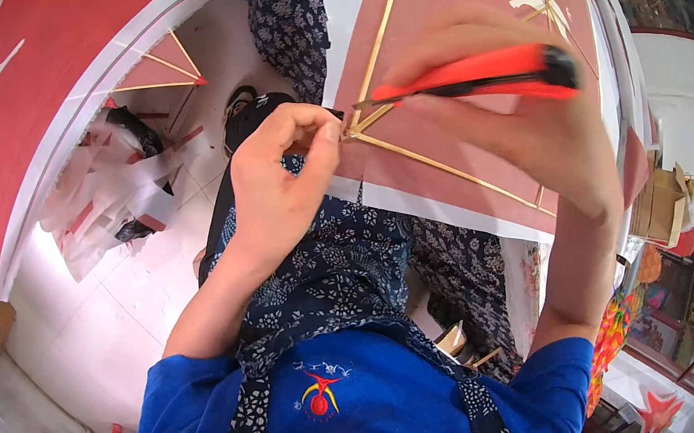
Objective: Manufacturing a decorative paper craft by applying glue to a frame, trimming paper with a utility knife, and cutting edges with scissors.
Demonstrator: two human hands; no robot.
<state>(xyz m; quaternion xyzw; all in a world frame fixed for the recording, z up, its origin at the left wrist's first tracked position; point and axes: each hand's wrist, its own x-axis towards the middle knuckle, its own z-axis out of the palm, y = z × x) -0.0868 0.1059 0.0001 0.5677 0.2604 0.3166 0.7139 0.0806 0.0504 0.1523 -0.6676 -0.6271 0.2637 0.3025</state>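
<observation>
A red-and-white panel (pixel 438 100) on thin bamboo sticks lies in front of me, kite-like, with a white figure on it. Several sticks (pixel 460 168) meet in a joint at its left edge. My left hand (pixel 289 171) is beside that joint, thumb and forefinger pinched together; a small dark bit shows at the fingertips, but what they hold is unclear. Above the panel, my right hand (pixel 500 117) grips a red-and-black utility knife (pixel 475 76), slightly blurred. Its thin tip points left, close to the joint and my left fingertips.
A second red panel (pixel 60 90) with a white border stands at the left. Paper and cloth scraps (pixel 109 192) lie on the pale tiled floor (pixel 122 323) beneath it. Dark patterned cloth (pixel 287 25) hangs by the near panel. A cardboard box (pixel 662 205) is at the right.
</observation>
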